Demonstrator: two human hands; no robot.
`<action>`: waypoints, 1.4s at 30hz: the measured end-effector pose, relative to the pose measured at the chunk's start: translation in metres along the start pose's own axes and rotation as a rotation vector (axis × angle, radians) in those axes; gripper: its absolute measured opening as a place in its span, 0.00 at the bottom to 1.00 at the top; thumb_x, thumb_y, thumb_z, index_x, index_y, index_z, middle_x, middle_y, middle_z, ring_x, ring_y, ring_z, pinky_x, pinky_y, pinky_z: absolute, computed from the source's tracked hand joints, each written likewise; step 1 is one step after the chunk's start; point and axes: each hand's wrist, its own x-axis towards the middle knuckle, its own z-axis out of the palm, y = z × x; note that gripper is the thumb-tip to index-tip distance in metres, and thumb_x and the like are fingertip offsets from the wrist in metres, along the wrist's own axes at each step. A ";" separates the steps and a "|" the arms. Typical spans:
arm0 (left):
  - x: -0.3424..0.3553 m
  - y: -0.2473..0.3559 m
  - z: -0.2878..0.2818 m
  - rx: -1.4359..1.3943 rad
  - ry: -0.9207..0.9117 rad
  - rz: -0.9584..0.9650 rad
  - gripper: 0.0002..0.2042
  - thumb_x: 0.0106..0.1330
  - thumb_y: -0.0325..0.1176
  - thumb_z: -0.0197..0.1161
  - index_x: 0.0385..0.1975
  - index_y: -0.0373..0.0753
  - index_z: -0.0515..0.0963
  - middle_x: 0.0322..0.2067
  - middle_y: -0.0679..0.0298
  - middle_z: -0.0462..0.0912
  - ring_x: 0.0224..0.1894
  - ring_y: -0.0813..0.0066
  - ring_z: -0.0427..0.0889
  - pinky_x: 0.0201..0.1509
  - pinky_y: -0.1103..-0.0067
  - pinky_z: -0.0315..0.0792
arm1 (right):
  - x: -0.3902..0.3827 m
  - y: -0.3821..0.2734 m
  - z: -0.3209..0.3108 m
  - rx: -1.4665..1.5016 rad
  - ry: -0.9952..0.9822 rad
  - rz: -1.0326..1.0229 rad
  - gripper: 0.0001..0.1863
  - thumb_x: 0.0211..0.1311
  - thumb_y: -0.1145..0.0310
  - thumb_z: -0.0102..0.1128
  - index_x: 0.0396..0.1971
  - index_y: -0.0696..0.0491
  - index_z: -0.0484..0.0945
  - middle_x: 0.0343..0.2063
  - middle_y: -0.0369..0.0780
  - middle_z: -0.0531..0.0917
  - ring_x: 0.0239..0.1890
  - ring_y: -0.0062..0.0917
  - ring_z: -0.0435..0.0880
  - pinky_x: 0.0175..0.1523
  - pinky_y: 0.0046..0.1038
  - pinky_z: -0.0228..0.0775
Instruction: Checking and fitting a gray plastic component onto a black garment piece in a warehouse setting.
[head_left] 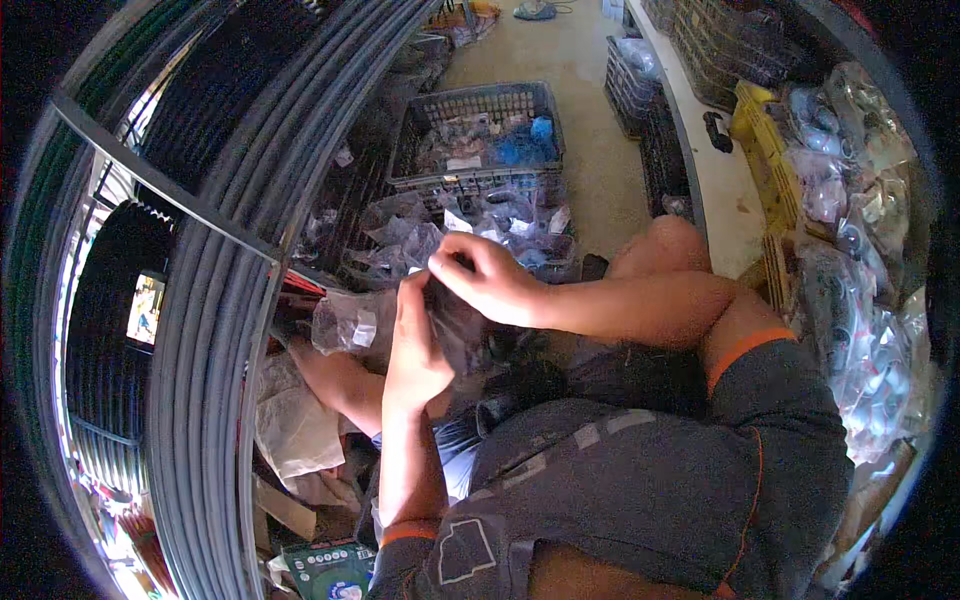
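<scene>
much of the clear plastic bag point(458, 322) is hard to make out: it hangs in shadow between the two hands, its lower end fades into the dark clothing behind, and whatever it may contain cannot be told. the thumb of the left hand point(415, 368) is hidden, its fingers reach up close together along the left side of the bag, and how firmly it grips i cannot tell. the right hand point(492, 283) is drawn into a narrow pinch, thumb against forefinger, on the top of the bag, just beside the left fingertips. the bag looks thin, see-through and crumpled, with dull grey glints. just left of the left hand lies another bag with a white label point(365, 328), and below that a beige sack point(298, 425). farther down from the left hand, a dark green box point(325, 572) is cut off by the lower rim. well left of both hands, grey hoses point(205, 370) run past the dark rim, near a lit phone point(146, 310) whose screen is too small to read. beyond the right hand stands a black crate point(430, 181) with blue and clear packets, their contents blurred; far to its right are a yellow crate point(760, 150) and heaped bagged parts point(850, 300).
</scene>
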 end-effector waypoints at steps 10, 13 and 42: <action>0.005 -0.023 0.013 -0.166 0.459 -0.228 0.24 0.54 0.36 0.67 0.44 0.37 0.61 0.35 0.61 0.70 0.39 0.70 0.73 0.46 0.74 0.69 | 0.010 -0.023 -0.010 0.075 -0.357 -0.217 0.16 0.57 0.69 0.63 0.44 0.57 0.72 0.39 0.41 0.77 0.47 0.27 0.76 0.55 0.31 0.66; 0.002 -0.039 0.007 -0.143 0.303 -0.110 0.27 0.50 0.34 0.68 0.48 0.40 0.61 0.39 0.66 0.66 0.43 0.75 0.71 0.52 0.78 0.66 | 0.010 -0.027 -0.018 -0.148 -0.477 -0.517 0.27 0.48 0.76 0.66 0.51 0.57 0.70 0.49 0.45 0.74 0.53 0.36 0.76 0.57 0.34 0.67; 0.001 -0.059 0.042 0.024 0.178 -0.227 0.21 0.77 0.47 0.36 0.47 0.38 0.72 0.34 0.45 0.81 0.39 0.47 0.82 0.38 0.63 0.74 | 0.011 -0.009 -0.016 -0.892 -0.568 0.227 0.19 0.41 0.60 0.70 0.30 0.59 0.81 0.27 0.51 0.84 0.33 0.46 0.85 0.39 0.42 0.78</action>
